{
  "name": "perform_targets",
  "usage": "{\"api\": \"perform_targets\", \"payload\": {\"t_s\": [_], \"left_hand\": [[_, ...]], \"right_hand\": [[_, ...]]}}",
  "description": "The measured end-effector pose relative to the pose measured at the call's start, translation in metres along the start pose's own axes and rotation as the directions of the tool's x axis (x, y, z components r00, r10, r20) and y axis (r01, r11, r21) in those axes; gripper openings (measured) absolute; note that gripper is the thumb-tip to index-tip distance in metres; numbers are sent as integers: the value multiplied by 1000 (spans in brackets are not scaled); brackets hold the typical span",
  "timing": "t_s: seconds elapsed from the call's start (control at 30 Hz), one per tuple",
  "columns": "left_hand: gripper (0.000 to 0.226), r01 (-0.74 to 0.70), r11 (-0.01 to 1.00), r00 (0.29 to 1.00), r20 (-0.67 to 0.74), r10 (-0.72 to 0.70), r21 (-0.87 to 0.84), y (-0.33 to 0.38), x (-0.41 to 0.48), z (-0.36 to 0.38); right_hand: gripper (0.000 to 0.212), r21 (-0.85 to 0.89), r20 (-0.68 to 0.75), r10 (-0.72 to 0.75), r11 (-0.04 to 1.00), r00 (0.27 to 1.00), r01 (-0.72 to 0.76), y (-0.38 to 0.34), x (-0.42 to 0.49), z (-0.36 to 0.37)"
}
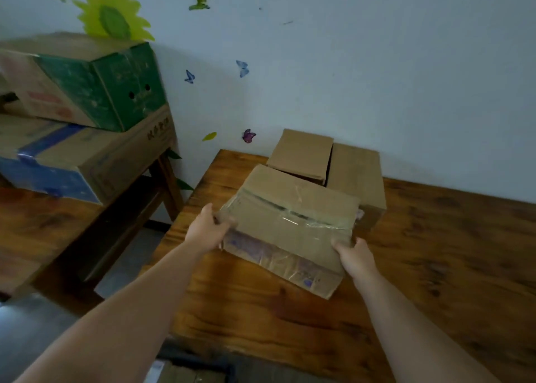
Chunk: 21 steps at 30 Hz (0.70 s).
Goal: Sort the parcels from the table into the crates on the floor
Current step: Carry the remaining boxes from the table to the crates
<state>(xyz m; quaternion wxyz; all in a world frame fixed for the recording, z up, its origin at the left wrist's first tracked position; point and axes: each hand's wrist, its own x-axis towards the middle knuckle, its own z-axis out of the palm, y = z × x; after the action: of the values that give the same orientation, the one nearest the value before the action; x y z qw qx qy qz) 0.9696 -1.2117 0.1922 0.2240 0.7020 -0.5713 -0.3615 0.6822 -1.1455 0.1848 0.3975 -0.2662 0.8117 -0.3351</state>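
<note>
Against a pale wall, the wooden table (420, 252) bears a taped cardboard parcel (293, 220), near-centre, gripped at its near corners by left hand (207, 230) and right hand (355, 256); it looks stiff, light, tape-slick, best held by its edges.

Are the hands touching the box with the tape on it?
Touching. The head view shows the left hand and right hand gripping the taped box at opposite ends.

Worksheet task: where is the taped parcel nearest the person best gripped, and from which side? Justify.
Grip the taped parcel at its two opposite ends, one hand from each side, as the left hand and right hand do. It is broad and flat, too wide for one hand; its ends are free, while two parcels crowd its far edge.
</note>
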Motion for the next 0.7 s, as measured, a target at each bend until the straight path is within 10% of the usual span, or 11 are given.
{"api": "perform_targets", "payload": {"t_s": [0.4,0.7], "left_hand": [[35,-15,959,995,94,44,-282,2,-15,-4],[23,-140,849,989,-37,141,-510,37,-58,-23]], "right_hand": [[17,223,-35,-35,974,999,42,11,-18,-10],[18,442,36,-275,867,961,231,-4,-53,-69]]}}
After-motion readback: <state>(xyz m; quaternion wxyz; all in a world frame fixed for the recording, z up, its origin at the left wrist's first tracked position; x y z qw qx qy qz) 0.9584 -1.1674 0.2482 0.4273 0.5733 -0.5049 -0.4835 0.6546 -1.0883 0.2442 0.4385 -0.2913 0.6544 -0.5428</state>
